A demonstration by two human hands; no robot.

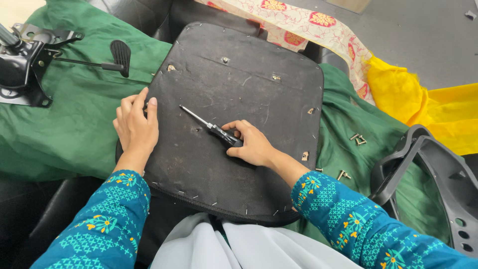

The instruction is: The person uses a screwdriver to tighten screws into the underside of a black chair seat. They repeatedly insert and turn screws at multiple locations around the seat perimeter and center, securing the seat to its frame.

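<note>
An upturned black chair seat (234, 89), its fabric stapled round the rim, lies in front of me on green cloth. My left hand (135, 127) rests flat on the seat's left edge, fingers together. My right hand (251, 144) lies near the seat's middle, its fingers curled round the black handle of a screwdriver (209, 127). The metal shaft points up and to the left and lies on the seat's surface. Small metal fittings (274, 77) show near the seat's far and right edges.
A black metal chair mechanism with a lever (30, 60) sits at the far left on the green cloth (64, 124). Loose screws (357, 139) lie to the right of the seat. A black plastic chair part (438, 174) is at right; yellow cloth (423, 104) and patterned cloth (308, 25) beyond.
</note>
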